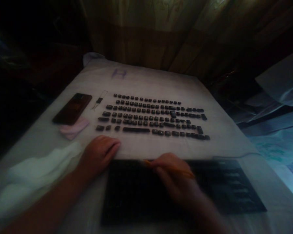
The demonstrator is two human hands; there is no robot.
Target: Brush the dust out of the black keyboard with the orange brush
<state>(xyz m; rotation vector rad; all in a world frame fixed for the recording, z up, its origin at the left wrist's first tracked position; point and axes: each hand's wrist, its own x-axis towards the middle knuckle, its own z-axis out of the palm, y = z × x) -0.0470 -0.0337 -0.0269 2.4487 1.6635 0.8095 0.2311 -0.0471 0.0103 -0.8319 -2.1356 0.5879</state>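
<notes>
A black keyboard base (134, 198) stripped of its keycaps lies in front of me. My right hand (172, 172) is over its upper middle, pinching a slim orange-handled brush (180, 170). The brush's pale, blurred tip points left at the keyboard's far edge. By the keyboard's upper left corner, my left hand (100, 151) rests with its fingers curled and thumb closed against them; whatever they may hold is hidden. Beyond both hands, black keycaps (139, 116) are laid out in several rows, with the long spacebar (136, 130) in the nearest row.
On the left are a dark smartphone (73, 108), partly over a pink cloth (74, 127), a small wire-ended keycap puller (99, 100) and a crumpled white cloth (44, 165). A cable (234, 156) runs right from the keyboard. Curtains (146, 35) hang behind the pale-covered table (156, 78).
</notes>
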